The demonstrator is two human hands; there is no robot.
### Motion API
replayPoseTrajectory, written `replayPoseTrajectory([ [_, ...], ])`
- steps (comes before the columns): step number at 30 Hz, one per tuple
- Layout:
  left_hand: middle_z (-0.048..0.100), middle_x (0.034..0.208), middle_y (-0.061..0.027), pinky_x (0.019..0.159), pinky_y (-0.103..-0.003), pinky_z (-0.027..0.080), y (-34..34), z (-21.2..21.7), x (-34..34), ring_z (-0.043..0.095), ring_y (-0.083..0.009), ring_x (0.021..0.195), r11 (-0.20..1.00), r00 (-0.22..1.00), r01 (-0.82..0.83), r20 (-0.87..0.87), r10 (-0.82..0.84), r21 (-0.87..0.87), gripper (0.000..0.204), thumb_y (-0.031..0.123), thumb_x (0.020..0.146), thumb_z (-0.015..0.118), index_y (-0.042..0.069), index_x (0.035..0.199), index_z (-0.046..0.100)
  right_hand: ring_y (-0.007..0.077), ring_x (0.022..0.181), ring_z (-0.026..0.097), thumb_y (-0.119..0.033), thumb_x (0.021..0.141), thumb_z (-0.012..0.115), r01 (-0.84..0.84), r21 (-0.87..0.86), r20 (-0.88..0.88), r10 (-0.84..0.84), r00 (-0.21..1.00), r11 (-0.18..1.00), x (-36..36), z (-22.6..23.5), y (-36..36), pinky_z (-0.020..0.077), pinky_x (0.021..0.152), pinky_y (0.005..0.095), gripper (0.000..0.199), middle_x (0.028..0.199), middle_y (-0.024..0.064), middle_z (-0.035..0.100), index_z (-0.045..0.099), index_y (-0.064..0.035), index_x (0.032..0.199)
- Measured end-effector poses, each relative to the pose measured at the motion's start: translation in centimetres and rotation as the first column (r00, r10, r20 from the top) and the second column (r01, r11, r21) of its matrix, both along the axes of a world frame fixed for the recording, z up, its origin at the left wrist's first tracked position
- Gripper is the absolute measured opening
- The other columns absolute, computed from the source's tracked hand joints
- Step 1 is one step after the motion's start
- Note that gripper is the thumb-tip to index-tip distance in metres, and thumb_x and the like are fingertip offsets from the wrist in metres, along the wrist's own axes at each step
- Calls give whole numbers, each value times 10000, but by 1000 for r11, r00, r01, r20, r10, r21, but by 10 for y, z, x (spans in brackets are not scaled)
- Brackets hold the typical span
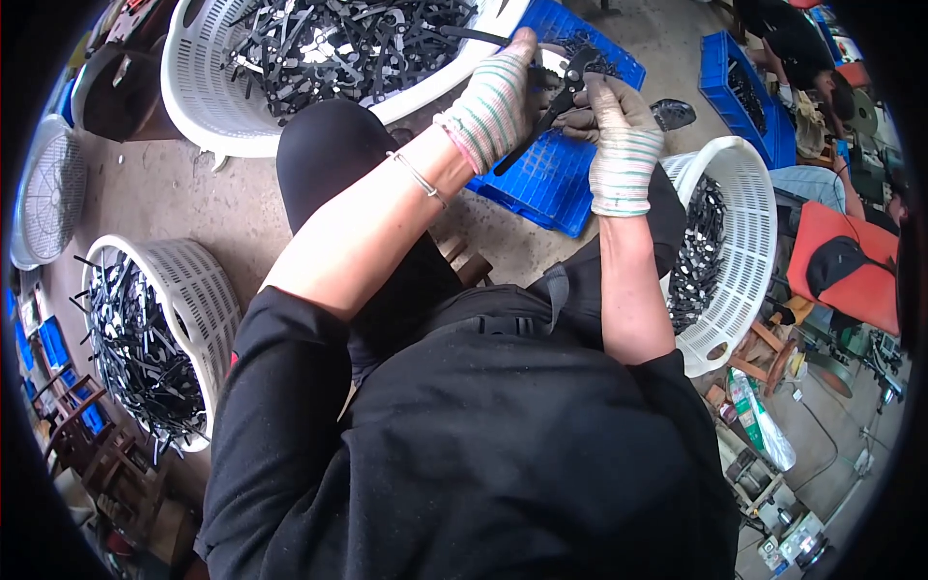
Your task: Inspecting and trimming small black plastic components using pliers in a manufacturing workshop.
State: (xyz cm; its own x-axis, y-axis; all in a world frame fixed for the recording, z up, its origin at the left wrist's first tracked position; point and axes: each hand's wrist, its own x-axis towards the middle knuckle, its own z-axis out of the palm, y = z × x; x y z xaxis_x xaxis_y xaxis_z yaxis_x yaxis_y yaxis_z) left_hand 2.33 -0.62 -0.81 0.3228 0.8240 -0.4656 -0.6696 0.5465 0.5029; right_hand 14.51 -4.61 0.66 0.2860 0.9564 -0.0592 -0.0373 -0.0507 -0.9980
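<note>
A: Where is the black plier-like tool (577,70)?

B: Between the two gloved hands, raised over the blue crate (551,193), with one arm slanting down toward the crate's near left corner.

A: And each hand?

B: The left hand (493,106) is closed on a dark bar (474,36) that pokes out past its thumb. I take that for the tool's other arm, but the glove hides the link. The right hand (623,135) pinches near the tool's head; I can't tell exactly where every fingertip lands.

A: Why hold it so?

B: Probably the left steadies the long part, which leaves the right's fingers free for finer handling at the head.

A: Why the ring of baskets?

B: For easy reach from a seat, I'd guess. A large white basket (184,87) stands just past the left knee (333,145), another basket (208,290) out left, a third basket (749,222) beside the right knee, all heaped with dark parts.

A: How do the arms sit?

B: The left forearm runs diagonally forward and inward; the right points almost straight ahead, its fingers curled leftward.
</note>
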Motion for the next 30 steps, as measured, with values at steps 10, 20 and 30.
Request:
replayPoseTrajectory([
  [10, 600, 902, -114, 850, -361, 456, -6, 4, -3, 559, -238, 859, 997, 997, 75, -2, -75, -1, 422, 458, 950, 444, 66, 1038, 577, 180, 685, 653, -123, 904, 565, -170, 43, 321, 148, 935, 985, 0, -2, -2, 492, 498, 241, 254, 912, 115, 646, 622, 0, 1119],
  [20, 571, 1033, -151, 952, -396, 381, 1, -10, -6, 516, -267, 973, 986, 983, 152, -109, -144, 71, 466, 454, 946, 451, 38, 1153, 491, 292, 826, 651, -141, 885, 542, -500, 155, 845, 148, 513, 852, 19, -6, 9, 515, 717, 340, 228, 905, 140, 672, 660, -78, 1068],
  [30, 590, 939, -139, 726, -435, 525, 0, -2, -7, 587, -285, 823, 971, 949, 239, -221, -226, 32, 323, 297, 913, 567, 19, 1073, 535, 242, 828, 667, -111, 873, 590, -464, -123, 961, 223, 165, 877, 14, 21, 4, 514, 739, 308, 237, 922, 157, 678, 652, -67, 1097],
])
